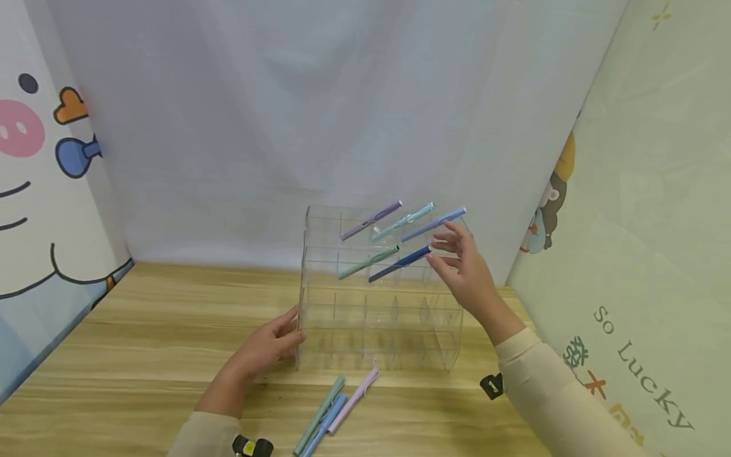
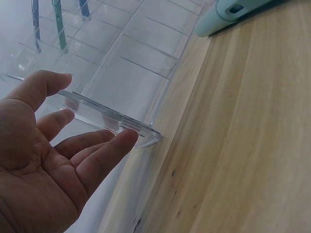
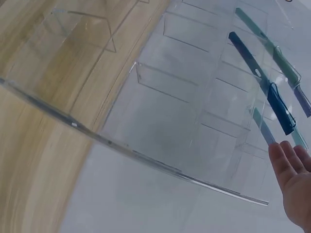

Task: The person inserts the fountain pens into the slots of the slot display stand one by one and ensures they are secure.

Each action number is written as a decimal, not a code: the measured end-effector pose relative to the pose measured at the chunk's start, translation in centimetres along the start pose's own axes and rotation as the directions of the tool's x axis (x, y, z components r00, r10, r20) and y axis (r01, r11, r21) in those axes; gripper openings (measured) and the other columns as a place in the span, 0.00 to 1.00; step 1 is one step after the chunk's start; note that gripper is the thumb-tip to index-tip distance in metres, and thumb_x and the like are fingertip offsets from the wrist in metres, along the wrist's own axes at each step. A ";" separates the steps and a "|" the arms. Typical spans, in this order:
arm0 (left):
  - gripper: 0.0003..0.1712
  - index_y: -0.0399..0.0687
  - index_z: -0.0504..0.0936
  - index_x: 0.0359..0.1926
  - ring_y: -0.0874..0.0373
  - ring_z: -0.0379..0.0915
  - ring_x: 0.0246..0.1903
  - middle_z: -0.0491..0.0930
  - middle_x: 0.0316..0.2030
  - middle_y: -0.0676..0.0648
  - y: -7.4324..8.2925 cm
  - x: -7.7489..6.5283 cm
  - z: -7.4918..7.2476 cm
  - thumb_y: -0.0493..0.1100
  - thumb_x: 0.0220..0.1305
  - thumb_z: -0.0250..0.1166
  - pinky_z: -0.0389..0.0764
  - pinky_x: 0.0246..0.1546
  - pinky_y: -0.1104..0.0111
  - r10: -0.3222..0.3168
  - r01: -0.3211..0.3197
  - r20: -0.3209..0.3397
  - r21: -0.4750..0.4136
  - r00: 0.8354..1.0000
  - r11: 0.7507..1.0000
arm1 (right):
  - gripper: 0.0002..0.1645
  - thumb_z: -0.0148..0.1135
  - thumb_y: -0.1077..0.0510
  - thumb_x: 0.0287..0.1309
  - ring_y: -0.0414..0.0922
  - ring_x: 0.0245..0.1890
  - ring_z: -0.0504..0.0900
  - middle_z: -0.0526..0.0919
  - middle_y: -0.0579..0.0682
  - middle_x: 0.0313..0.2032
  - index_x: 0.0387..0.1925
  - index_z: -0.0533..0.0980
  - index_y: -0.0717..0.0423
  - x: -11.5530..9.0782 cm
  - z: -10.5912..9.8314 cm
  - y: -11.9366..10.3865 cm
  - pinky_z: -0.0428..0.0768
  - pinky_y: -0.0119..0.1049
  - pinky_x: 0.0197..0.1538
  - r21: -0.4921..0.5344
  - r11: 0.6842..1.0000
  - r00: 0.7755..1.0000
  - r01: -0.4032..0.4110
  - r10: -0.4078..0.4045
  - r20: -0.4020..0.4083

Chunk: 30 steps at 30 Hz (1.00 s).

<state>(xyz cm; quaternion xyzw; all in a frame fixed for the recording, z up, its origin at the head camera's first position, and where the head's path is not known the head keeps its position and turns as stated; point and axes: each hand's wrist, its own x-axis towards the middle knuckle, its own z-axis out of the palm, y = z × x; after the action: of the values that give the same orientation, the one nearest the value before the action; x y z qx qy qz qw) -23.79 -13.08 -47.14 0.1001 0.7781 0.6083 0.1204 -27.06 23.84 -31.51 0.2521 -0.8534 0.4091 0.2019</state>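
Observation:
A clear acrylic pen display rack (image 1: 379, 314) stands on the table. Its top tier carries a purple pen (image 1: 371, 221), a pale aqua pen (image 1: 404, 221) and a periwinkle pen (image 1: 434, 224). One tier lower lie a green pen (image 1: 368, 263) and a dark blue pen (image 1: 400, 264). My right hand (image 1: 465, 270) is at the cap end of the dark blue pen, fingers extended and just under the periwinkle one; the right wrist view shows no grip. My left hand (image 1: 268, 346) touches the rack's left side panel (image 2: 112, 114), thumb at its edge and loose fingers along the outside.
In front of the rack lie a sage green pen (image 1: 320, 416), a blue pen (image 1: 323, 425) and a pink pen (image 1: 354, 401). The wood-grain table (image 1: 188, 324) meets a grey curtain (image 1: 228, 158) behind and a printed pale green cloth (image 1: 645, 254) on the right.

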 end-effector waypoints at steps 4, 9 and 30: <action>0.42 0.63 0.50 0.78 0.41 0.68 0.65 0.55 0.74 0.38 0.1 0.0 0.1 0.55 0.70 0.60 0.76 0.59 0.52 -0.015 0.015 -0.005 0.016 1.000 1.000 | 0.44 0.61 0.67 0.64 0.57 0.66 0.70 0.65 0.60 0.67 0.74 0.48 0.57 -1.3 0.1 -0.7 0.73 0.55 0.62 -0.010 0.997 0.995 0.071 -0.072 -0.074; 0.42 0.62 0.50 0.78 0.40 0.67 0.65 0.56 0.74 0.38 0.1 -0.1 0.0 0.55 0.70 0.60 0.77 0.59 0.52 0.000 0.000 0.004 0.014 1.000 1.000 | 0.49 0.65 0.69 0.59 0.57 0.68 0.66 0.62 0.57 0.70 0.75 0.49 0.54 -2.8 0.1 -1.2 0.72 0.56 0.63 -0.069 0.985 0.977 0.159 -0.167 -0.131; 0.47 0.60 0.49 0.78 0.39 0.66 0.66 0.56 0.74 0.38 0.2 -0.3 0.0 0.61 0.66 0.62 0.76 0.59 0.51 0.007 -0.007 0.017 0.001 1.000 1.000 | 0.44 0.63 0.45 0.65 0.51 0.69 0.66 0.64 0.57 0.70 0.73 0.57 0.60 -7.6 0.5 -2.7 0.67 0.28 0.68 -0.184 0.944 0.940 0.275 -0.304 -0.157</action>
<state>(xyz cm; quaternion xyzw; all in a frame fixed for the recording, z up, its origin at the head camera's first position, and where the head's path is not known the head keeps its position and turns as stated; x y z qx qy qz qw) -23.55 -13.12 -46.91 0.1079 0.7770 0.6075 0.1247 -19.49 24.01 -34.33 0.3194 -0.8146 0.3268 0.3573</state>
